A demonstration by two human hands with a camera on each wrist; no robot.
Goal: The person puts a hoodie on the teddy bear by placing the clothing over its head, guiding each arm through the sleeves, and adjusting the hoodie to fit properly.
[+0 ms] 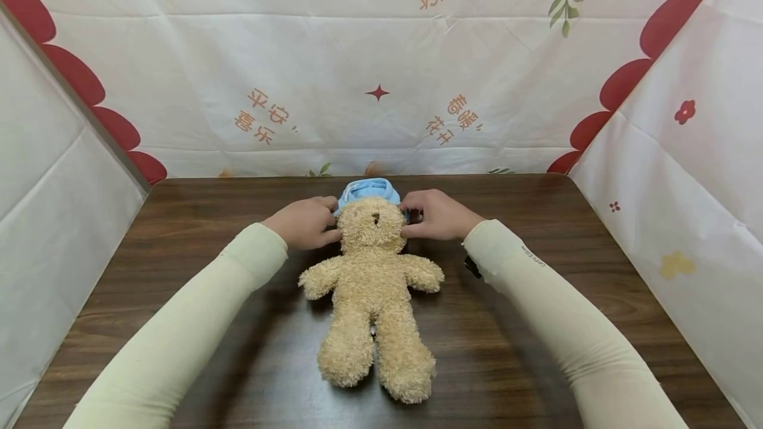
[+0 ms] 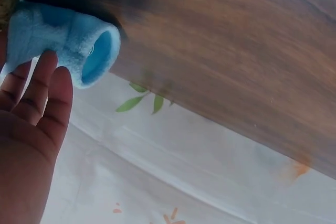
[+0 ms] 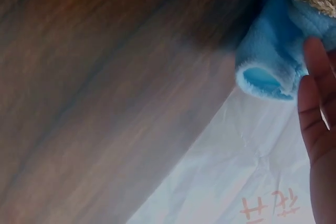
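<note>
The L. sleeve [image 1: 197,323] was long, snug & v. pale yellow-green. The R. sleeve [image 1: 566,323] matched, w/ creases [image 1: 587,364] nr. the bend, tiny dark letters [image 1: 532,255] nr. its 11 o'clock end & a little black bit [image 1: 473,267] at its cuff's [image 1: 490,241] 7 o'clock edge.

You face a white printed cloth [image 1: 334,51] across the top, red scallops [image 1: 622,85] down its sides, above a dark wood-grain tabletop [image 1: 489,356] filling your lower frame.

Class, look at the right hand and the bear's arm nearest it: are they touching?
Apart. The head view shows a strip of brown table between the right hand and that bear arm.
</note>
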